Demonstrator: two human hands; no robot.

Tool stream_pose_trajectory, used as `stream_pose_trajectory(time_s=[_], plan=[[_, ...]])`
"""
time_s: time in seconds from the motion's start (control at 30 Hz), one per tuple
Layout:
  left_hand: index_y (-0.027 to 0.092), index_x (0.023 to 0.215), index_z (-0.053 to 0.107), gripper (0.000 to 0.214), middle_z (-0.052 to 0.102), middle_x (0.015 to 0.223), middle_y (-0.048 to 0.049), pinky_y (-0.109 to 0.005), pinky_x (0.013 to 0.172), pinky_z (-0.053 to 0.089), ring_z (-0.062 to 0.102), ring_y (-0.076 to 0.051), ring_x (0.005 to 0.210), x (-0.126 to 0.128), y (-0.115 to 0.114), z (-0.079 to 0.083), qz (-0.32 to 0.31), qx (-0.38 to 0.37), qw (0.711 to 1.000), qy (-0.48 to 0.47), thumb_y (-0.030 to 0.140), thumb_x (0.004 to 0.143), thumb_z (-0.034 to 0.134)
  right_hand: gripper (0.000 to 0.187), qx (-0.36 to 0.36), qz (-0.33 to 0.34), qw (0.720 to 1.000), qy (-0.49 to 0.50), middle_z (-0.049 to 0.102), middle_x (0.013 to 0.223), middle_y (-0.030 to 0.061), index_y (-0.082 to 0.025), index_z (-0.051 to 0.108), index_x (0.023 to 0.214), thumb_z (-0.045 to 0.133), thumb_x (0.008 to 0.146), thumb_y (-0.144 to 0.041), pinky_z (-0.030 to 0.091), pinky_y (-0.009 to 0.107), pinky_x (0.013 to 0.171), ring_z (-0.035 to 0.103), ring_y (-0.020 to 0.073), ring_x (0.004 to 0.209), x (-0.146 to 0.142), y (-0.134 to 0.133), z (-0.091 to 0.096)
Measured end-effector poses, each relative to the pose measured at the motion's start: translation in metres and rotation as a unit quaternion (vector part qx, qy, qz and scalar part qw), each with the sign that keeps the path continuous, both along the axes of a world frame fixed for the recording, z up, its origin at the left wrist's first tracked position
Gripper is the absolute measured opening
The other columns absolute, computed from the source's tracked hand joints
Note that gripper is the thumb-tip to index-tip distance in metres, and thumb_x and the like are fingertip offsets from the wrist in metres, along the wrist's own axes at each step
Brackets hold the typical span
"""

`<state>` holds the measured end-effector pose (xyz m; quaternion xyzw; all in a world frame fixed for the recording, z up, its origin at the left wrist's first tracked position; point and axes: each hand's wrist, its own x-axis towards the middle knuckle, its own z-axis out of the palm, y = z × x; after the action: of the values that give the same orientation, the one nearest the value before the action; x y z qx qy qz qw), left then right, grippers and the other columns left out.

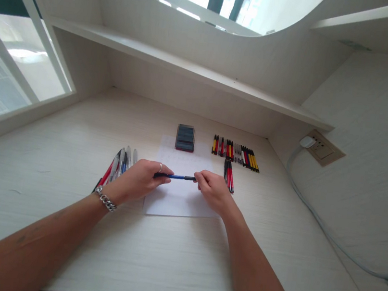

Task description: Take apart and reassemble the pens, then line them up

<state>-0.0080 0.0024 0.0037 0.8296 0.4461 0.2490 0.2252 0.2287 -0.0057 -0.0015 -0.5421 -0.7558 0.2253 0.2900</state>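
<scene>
A blue pen with black ends (177, 177) lies level between my two hands, above a sheet of white paper (177, 206). My left hand (143, 177), with a ring on one finger, is closed on the pen's left end. At the other end, the fingertips of my right hand (211, 187) pinch the black part. Beside my left hand lies a loose bunch of pens (120, 163), clear, red and blue, partly hidden by the hand. Just beyond my right hand are several red and black pens (229, 175).
A dark rectangular object (185, 138), blurred over, lies at the paper's far edge. A row of several coloured pens (236, 153) is laid out at the back right. On the right wall a white plug (307, 142) sits in a socket panel (325, 148), its grey cable (307, 204) trailing down. A shelf (190, 69) spans the back.
</scene>
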Motion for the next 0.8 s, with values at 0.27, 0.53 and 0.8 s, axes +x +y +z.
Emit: stream_pose_trajectory(time_s=[0.27,0.53,0.8], plan=[[0.023,0.098,0.07,0.027,0.072,0.091,-0.0018,-0.026,0.07,0.044,0.063,-0.017,0.079,0.0006,-0.0005,0.0038,-0.006,-0.019,1.0,0.014,0.035,0.089,0.047,0.017,0.007,0.021,0.997,0.07,0.066,0.079,0.0004,-0.022,0.064,0.095,0.058,0.084,-0.034,0.042,0.025,0.065,0.057,0.014,0.07,-0.0012,-0.0043,0.0041],[0.022,0.096,0.07,0.019,0.072,0.091,-0.0012,-0.026,0.071,0.044,0.063,-0.017,0.08,0.0017,-0.0014,0.0048,0.015,-0.004,1.0,0.001,0.029,0.083,0.058,0.036,-0.032,0.027,0.999,-0.001,0.061,0.063,-0.0009,-0.019,0.064,0.072,0.04,0.093,-0.037,0.035,0.024,0.057,0.053,0.0123,0.06,-0.0054,-0.0025,0.0005],[0.022,0.097,0.07,0.025,0.072,0.09,-0.0013,-0.026,0.069,0.043,0.063,-0.017,0.078,0.0006,-0.0009,0.0049,-0.002,-0.023,1.0,0.014,0.033,0.088,0.049,0.017,0.001,0.031,0.997,0.067,0.067,0.083,0.001,-0.022,0.064,0.097,0.059,0.084,-0.032,0.041,0.025,0.067,0.058,0.014,0.073,-0.0064,-0.0043,0.0004]])
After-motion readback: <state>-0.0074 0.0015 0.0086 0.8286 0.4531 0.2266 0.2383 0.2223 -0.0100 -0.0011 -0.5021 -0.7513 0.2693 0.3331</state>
